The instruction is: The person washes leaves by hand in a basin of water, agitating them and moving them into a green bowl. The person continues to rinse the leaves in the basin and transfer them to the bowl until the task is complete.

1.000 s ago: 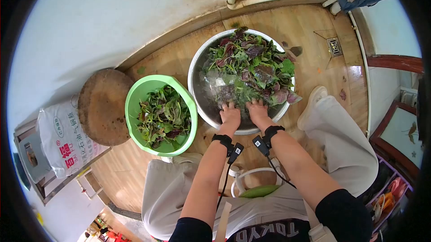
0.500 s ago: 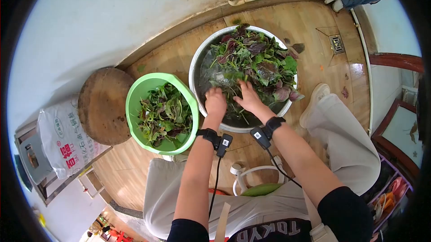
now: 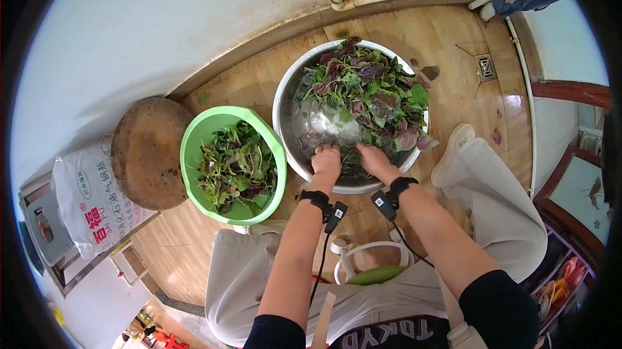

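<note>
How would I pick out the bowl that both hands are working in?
Find the wooden floor below the white wall. Two bowls sit side by side on it; the hands reach into the metal basin, the larger, shiny silver one, right of the green plastic bowl. It holds water and red-green leaves.

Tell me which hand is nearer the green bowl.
Left. The left hand is in the metal basin, on the side next to the green bowl. The right hand is beyond it, farther from the bowl.
</note>
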`<state>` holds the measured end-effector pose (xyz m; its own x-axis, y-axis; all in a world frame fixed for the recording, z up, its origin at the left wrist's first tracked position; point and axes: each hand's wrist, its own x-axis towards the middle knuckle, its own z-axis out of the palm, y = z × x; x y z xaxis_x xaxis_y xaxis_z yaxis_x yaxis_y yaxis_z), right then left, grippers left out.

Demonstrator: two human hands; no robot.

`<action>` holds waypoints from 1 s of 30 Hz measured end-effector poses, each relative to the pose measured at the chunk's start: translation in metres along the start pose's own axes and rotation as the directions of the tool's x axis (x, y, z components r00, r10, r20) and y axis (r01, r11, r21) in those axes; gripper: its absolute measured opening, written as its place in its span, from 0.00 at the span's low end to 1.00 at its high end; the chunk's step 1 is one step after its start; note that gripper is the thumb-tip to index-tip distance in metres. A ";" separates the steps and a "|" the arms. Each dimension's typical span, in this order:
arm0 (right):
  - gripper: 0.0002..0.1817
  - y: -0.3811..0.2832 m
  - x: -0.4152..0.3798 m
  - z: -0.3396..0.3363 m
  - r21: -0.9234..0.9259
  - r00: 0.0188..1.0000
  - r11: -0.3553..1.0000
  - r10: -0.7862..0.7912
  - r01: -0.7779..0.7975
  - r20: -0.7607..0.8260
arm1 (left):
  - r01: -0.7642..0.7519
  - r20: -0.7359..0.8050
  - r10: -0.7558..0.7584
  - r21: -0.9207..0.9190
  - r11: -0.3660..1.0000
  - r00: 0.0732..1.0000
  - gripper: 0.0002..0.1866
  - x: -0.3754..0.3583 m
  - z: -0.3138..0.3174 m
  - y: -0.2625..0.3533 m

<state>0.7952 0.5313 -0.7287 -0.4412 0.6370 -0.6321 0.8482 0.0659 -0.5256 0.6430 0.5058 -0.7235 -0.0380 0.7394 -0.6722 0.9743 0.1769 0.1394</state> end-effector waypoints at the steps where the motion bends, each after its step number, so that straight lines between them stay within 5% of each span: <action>1: 0.16 0.008 0.000 0.001 -0.001 1.000 1.000 0.000 0.000 -0.002 | -0.001 -0.002 0.001 0.000 1.000 1.000 0.10 0.002 -0.003 -0.005; 3: 0.17 0.012 -0.006 -0.004 0.359 0.996 0.933 0.046 -0.016 -0.076 | 0.103 -0.023 -0.106 -0.092 0.990 0.994 0.13 0.006 -0.012 -0.015; 5: 0.19 0.010 -0.018 -0.013 0.362 0.990 0.931 0.089 -0.043 -0.110 | 0.141 -0.204 -0.154 -0.077 0.987 0.967 0.14 0.007 -0.019 -0.027; 7: 0.21 0.009 -0.025 -0.014 0.137 0.955 0.980 0.172 -0.142 -0.241 | 0.204 -0.156 -0.220 -0.115 0.972 0.963 0.22 0.004 -0.037 -0.027; 9: 0.29 -0.001 -0.026 -0.013 0.025 0.961 0.989 0.145 -0.143 -0.236 | 0.081 -0.280 -0.082 -0.017 0.997 0.956 0.34 -0.002 -0.044 -0.023; 10: 0.33 -0.006 -0.028 -0.011 -0.108 0.973 0.988 0.083 -0.108 -0.217 | 0.027 -0.194 -0.026 0.003 1.000 0.981 0.45 -0.001 -0.037 -0.022; 13: 0.42 -0.018 -0.024 -0.011 -0.241 0.994 0.969 0.032 -0.058 -0.109 | -0.063 0.004 0.063 0.103 0.993 0.998 0.46 -0.006 -0.036 -0.009; 17: 0.44 -0.012 -0.005 0.009 -0.178 0.984 0.969 0.175 -0.170 0.014 | 0.000 0.108 -0.001 0.012 1.000 0.994 0.43 -0.001 -0.017 0.006; 19: 0.45 -0.011 -0.002 0.021 0.031 0.975 0.987 0.163 -0.160 -0.152 | 0.065 0.127 -0.050 -0.116 0.991 0.991 0.39 0.004 -0.009 0.008; 21: 0.45 -0.006 0.010 0.030 0.182 0.974 0.963 0.214 -0.198 -0.074 | 0.034 0.108 0.047 -0.643 0.765 0.993 0.37 0.009 0.001 0.003; 22: 0.45 -0.003 0.013 0.033 0.326 0.966 0.912 0.258 -0.248 0.013 | 0.157 0.194 0.014 -0.832 0.532 0.981 0.35 0.002 -0.005 0.006; 23: 0.45 -0.005 0.008 0.025 0.325 0.967 0.914 0.254 -0.243 0.008 | 0.152 0.188 0.013 -0.832 0.533 0.982 0.35 -0.001 -0.005 0.005; 25: 0.43 -0.014 -0.010 0.007 0.657 0.987 0.738 0.145 -0.154 0.068 | 0.197 0.216 0.109 -0.968 0.157 0.970 0.34 -0.007 -0.003 0.000; 26: 0.43 -0.011 -0.013 0.012 0.659 0.988 0.737 0.143 -0.151 0.065 | 0.195 0.214 0.109 -0.968 0.160 0.971 0.34 -0.016 -0.012 0.000; 28: 0.42 -0.003 -0.015 0.027 0.701 0.996 0.713 0.064 -0.002 -0.062 | 0.264 0.241 0.182 -0.958 -0.109 0.953 0.36 -0.040 -0.042 0.003; 30: 0.41 -0.020 -0.026 0.016 0.673 0.993 0.739 0.042 0.045 -0.113 | 0.136 0.138 0.125 -0.990 0.030 0.982 0.38 -0.049 -0.047 0.004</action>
<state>0.7850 0.5012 -0.7103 -0.3690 0.7216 -0.5858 0.4095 -0.4395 -0.7994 0.6383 0.5007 -0.6561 0.1153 0.6586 -0.7436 -0.1962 0.7490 0.6329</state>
